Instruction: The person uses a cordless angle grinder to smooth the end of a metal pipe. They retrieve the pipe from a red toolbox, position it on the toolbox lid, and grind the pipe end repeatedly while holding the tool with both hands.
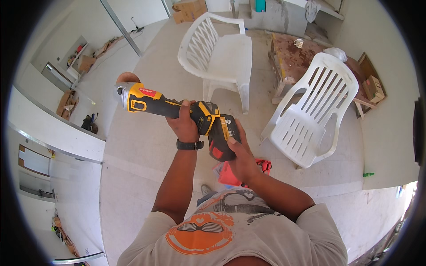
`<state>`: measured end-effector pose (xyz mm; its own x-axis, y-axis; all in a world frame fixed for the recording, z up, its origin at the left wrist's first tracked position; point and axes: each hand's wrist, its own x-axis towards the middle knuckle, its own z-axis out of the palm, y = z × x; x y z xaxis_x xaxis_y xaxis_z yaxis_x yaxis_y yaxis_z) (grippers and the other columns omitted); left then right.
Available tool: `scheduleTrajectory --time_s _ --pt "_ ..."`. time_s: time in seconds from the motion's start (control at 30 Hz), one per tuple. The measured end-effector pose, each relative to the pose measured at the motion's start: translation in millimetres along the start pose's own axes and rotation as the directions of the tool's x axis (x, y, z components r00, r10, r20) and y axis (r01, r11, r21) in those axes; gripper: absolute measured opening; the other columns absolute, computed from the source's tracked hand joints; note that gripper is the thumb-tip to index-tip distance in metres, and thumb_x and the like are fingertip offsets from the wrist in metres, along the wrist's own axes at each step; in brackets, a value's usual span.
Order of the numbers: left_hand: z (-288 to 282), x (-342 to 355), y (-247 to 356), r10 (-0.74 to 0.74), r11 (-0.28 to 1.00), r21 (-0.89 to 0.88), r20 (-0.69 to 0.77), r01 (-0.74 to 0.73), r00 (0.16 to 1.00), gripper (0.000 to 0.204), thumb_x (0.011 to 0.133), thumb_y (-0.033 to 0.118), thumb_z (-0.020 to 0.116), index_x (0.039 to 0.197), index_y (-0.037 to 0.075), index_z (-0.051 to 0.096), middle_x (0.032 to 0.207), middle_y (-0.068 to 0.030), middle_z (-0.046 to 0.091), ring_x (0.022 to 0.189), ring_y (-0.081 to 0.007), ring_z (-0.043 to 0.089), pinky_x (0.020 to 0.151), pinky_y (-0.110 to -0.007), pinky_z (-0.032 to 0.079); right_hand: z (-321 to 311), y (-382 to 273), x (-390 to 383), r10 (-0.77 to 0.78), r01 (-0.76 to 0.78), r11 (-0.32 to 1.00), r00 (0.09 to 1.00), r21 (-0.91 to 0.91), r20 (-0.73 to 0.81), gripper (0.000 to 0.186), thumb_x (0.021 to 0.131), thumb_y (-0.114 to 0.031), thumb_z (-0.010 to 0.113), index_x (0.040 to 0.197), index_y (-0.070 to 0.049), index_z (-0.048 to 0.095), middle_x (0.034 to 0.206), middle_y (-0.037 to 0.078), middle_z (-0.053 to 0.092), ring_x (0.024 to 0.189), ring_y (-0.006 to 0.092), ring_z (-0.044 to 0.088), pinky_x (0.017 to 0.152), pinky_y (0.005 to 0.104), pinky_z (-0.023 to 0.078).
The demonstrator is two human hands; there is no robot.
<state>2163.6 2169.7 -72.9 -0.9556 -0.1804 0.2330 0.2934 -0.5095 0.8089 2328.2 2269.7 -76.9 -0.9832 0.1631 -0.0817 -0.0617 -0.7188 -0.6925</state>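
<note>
Printed with an orange, face-like emblem, a pale grey short-sleeved T-shirt (266, 235) is seen across the lower centre of the frame. Above it, at the centre and left of centre, a long yellow-and-black angle grinder (166, 103) is held up well above the floor, its silver metal head and round reddish-brown disc (128, 77) turned toward the upper left.

Its black body is gripped by the left hand (184, 126), thumb laid over the top, with a black strapped wristwatch (190, 145) worn just below. At the tool's lower right end, a blocky black battery pack (225, 137) with a red patch is clasped by the right hand (242, 153), its thumb pressed against the near side. The hands are kept close together but not touching; whether the pack is fully seated cannot be told.

Beneath the right hand, a bright red object (228, 175) is partly hidden by the arm, and a grey shoe (205, 189) is glimpsed beside the shirt. At upper centre, a white plastic armchair with a lattice back (230, 55) is set on the pale floor (151, 146); right of centre, a white plastic armchair with a slatted back (298, 133) is placed. Behind it, a white mug (298, 43) is rested on a stained, reddish-brown wooden table (286, 60).
</note>
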Motion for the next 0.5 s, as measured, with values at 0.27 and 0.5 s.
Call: scheduleTrajectory --time_s 0.27,0.5 --pt "3 1 -4 -0.016 1.0 0.013 -0.052 0.017 0.999 0.03 0.094 0.006 0.066 0.114 -0.003 0.047 0.096 -0.0151 0.068 0.089 -0.0245 0.071 0.08 -0.037 0.061 2 -12 1 -0.021 0.024 0.999 0.998 0.04 -0.054 0.071 0.105 -0.024 0.05 0.166 -0.017 0.014 0.151 0.013 0.045 0.134 0.0261 0.051 0.115 0.0467 0.042" --pt "5 -4 0 0.005 1.0 0.019 -0.027 -0.005 1.0 0.03 0.092 0.004 0.067 0.113 -0.002 0.047 0.1 -0.0136 0.064 0.09 -0.025 0.071 0.081 -0.037 0.061 11 -23 8 0.125 -0.123 0.99 0.992 0.063 -0.034 0.076 0.104 -0.043 0.052 0.166 -0.022 0.015 0.14 0.007 0.052 0.116 0.0209 0.057 0.086 0.0391 0.048"
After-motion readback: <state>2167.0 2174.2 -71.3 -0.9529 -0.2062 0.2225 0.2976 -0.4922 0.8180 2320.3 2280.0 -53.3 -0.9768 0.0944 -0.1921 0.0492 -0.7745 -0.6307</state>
